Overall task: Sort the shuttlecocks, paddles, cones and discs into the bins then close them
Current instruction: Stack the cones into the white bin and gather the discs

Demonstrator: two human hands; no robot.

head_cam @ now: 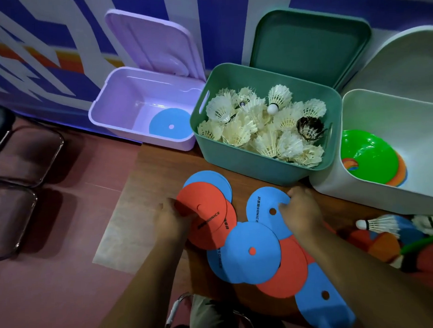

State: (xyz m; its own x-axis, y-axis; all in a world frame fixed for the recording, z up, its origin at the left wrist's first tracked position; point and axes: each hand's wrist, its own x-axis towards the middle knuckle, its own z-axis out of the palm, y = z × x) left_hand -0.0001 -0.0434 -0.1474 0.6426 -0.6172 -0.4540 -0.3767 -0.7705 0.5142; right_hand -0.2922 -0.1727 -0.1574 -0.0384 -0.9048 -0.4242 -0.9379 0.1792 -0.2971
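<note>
Nearest us, we are gripping a red disc (pixel 205 220) with our left hand (pixel 172 220), while our right hand (pixel 302 212) seems to be pinching a blue disc (pixel 262 206) lying on the surface (pixel 161 165). Beyond, shuttlecocks (pixel 263 128) are filling the open green bin (pixel 259 163), and the purple bin (pixel 115 98) is holding a lone disc (pixel 171 125).

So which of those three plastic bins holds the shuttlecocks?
The green plastic bin in the middle, heaped with white shuttlecocks; the lilac bin and white bin hold none.
</note>
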